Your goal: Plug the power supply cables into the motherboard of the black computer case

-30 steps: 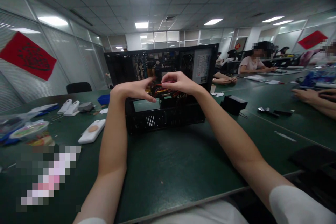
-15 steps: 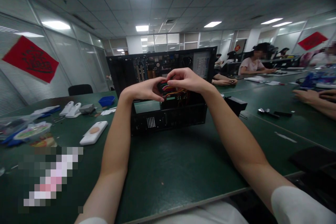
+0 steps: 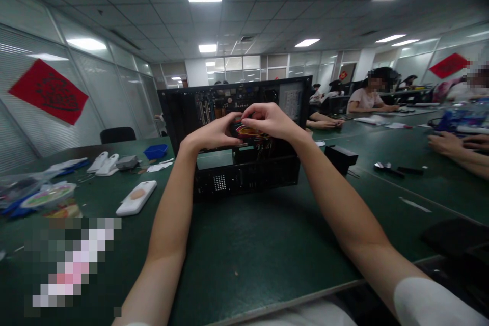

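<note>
An open black computer case [image 3: 263, 173] stands on the green table in front of me, its inside facing me. Slots and a motherboard [image 3: 219, 103] show in its upper part. Inside the case, my left hand [image 3: 212, 133] curves around a bundle of coloured cables [image 3: 250, 132], thumb below and fingers above. From the right, my right hand [image 3: 270, 119] has its thumb and fingers pinched at the top of the same bundle. Red, yellow and orange wires show between and below the hands. The fingertips partly hide what they grip.
On the left lie a white phone-like object [image 3: 136, 198], a blue tray [image 3: 155, 151] and a lidded food cup [image 3: 57, 201]. A black bracket-like part [image 3: 341, 159] lies right of the case. Other people's hands [image 3: 454, 148] rest on the table at right.
The view has tilted slightly upward, so the case and table sit a little lower. Both hands stay at the cables, with the fingers drawn slightly closer around them.
</note>
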Demonstrator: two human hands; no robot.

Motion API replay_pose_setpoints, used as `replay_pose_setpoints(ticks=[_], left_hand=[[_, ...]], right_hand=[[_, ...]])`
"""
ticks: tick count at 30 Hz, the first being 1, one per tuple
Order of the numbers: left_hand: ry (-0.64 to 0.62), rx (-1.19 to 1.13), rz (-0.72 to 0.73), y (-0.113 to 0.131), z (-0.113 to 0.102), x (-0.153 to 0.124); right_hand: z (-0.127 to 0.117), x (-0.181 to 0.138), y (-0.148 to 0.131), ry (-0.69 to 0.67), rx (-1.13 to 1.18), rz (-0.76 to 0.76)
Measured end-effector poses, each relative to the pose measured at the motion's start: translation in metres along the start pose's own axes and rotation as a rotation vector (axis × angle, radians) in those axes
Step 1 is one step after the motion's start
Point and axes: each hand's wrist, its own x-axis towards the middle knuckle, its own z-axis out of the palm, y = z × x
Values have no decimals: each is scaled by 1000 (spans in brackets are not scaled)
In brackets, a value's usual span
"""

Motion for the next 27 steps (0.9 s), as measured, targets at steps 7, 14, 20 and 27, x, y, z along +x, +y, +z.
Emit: replay_pose_setpoints(ticks=[7, 14, 20, 27], left_hand=[[25, -83, -42, -4, -3, -3], [84, 40, -40, -2, -9, -5], [92, 127, -33, -1, -10, -6], [93, 196, -61, -6, -8, -6]], right_hand=[[5, 1, 4, 73, -74, -27], [16, 1, -3, 46, -216, -48], [21, 0, -7, -4, -237, -32], [20, 2, 1, -48, -236, -57]])
